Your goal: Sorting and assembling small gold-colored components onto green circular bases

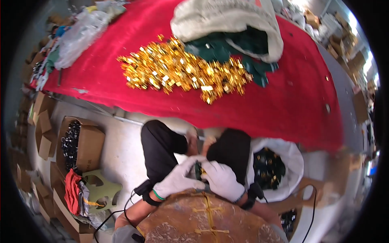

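Both hands sit low in the centre of the frame, in white gloves, over the person's lap. The left hand (176, 182) is curled, its fingers pinching a small dark piece (199, 171) from the left; the right hand (222, 179) closes on the same piece from the right, so the two gloves meet around it. Just right of them, a white sack (292, 156) gapes open, full of dark and gold bits. Up top, a heap of gold pieces (182, 71) sprawls across the red table (300, 101), with a larger pale sack (227, 20) spilling green pieces (221, 48) behind. At lower left, a cardboard box (90, 146) holds dark parts.
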